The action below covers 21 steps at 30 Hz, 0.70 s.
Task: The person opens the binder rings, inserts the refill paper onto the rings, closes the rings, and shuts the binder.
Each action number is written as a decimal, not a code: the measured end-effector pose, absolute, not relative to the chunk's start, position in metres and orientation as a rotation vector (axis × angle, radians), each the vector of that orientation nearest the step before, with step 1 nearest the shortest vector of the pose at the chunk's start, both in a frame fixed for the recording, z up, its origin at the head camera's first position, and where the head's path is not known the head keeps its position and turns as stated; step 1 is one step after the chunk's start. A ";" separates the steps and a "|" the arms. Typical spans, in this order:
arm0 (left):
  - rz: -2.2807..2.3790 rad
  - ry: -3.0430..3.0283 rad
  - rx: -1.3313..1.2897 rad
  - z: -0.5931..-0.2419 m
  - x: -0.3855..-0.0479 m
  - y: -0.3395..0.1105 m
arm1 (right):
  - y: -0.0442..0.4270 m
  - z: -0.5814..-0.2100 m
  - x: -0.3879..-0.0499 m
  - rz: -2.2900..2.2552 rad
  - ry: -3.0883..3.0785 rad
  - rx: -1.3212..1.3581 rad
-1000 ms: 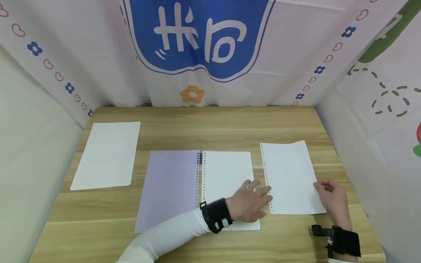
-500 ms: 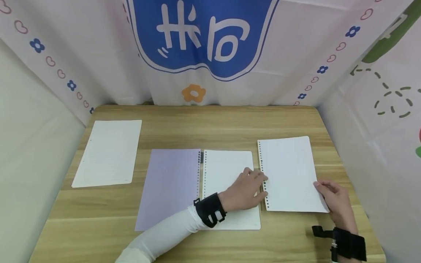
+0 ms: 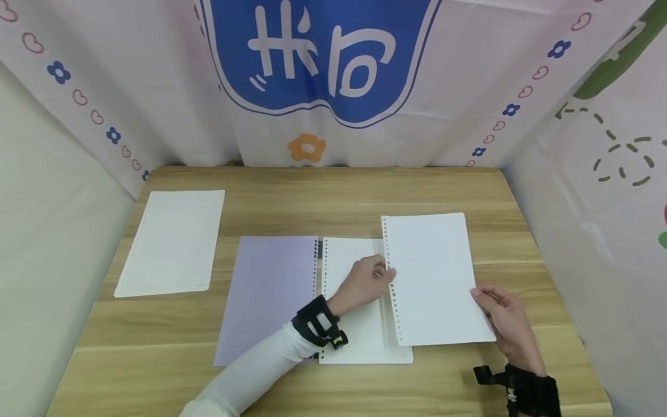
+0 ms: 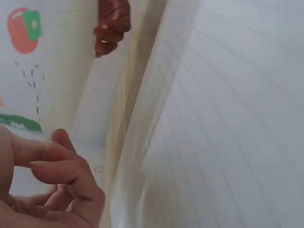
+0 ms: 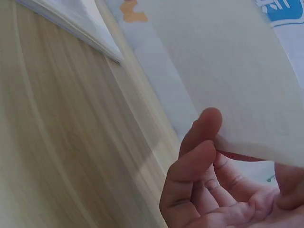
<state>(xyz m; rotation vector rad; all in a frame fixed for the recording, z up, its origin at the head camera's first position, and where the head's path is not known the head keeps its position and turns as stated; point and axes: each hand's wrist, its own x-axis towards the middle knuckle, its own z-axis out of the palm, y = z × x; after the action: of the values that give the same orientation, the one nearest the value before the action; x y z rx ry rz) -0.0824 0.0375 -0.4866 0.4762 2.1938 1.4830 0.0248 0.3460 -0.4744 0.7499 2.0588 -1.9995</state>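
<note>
A loose white sheet (image 3: 429,278) with a punched left edge is held up between two hands, its left part over the open notebook's white page (image 3: 359,341). The left hand (image 3: 365,282) pinches the sheet's punched edge between thumb and curled fingers. On the opposite edge, low down, the right hand (image 3: 508,318) pinches it. In the right wrist view thumb and fingers of the right hand (image 5: 213,185) grip the sheet (image 5: 237,85) near its corner. The left wrist view shows the left hand (image 4: 57,185) with bent fingers at the sheet's edge.
The notebook's purple cover (image 3: 271,289) lies flat left of the binding. Another lined sheet (image 3: 172,243) rests at the left of the wooden table (image 3: 333,197). Printed curtains hang behind and at the right side.
The loose sheet has been lifted and moved left, over part of the notebook page. The left hand has gone from spread fingers to pinching its edge; both hands have shifted left.
</note>
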 end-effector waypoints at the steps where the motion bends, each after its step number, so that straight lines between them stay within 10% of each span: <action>1: 1.492 2.197 0.475 -0.488 -0.084 0.034 | 0.343 -0.475 0.024 -2.013 2.050 0.708; 21: 1.437 2.214 0.383 -0.492 -0.068 -0.048 | 0.282 -0.482 -0.011 -1.657 2.271 0.429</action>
<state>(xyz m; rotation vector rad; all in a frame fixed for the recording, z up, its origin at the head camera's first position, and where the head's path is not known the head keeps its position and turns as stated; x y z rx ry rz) -0.0679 -0.0480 -0.4922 0.3832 2.2144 1.4365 -0.0111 0.2819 -0.4823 0.4289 2.2708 -1.6573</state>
